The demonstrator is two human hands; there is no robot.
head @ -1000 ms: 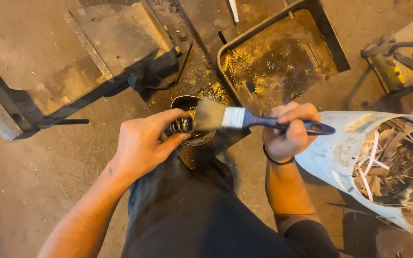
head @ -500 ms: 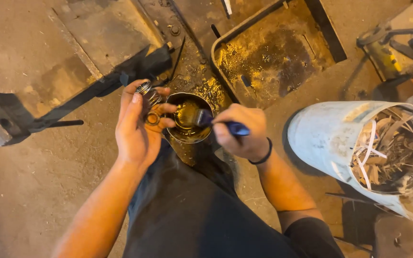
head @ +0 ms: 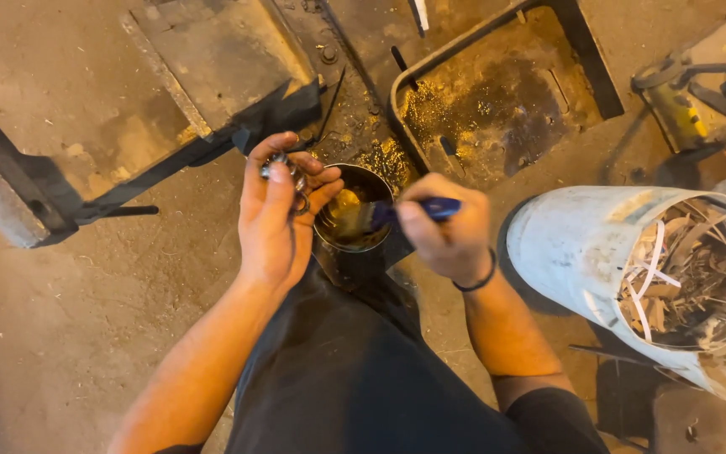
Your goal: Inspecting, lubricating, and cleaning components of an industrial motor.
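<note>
Metal, small and shiny: ring-shaped part (head: pixel 283 172) pinched in left hand (head: pixel 277 220) just left of oily can (head: pixel 353 220). Right hand (head: pixel 449 231) closed around blue-handled brush (head: pixel 413 210), bristles dipped in can, between both hands.

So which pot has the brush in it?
The small dark can between the hands: the right hand holds the blue-handled brush dipped into it. The big white bucket holds only scrap strips.
</note>
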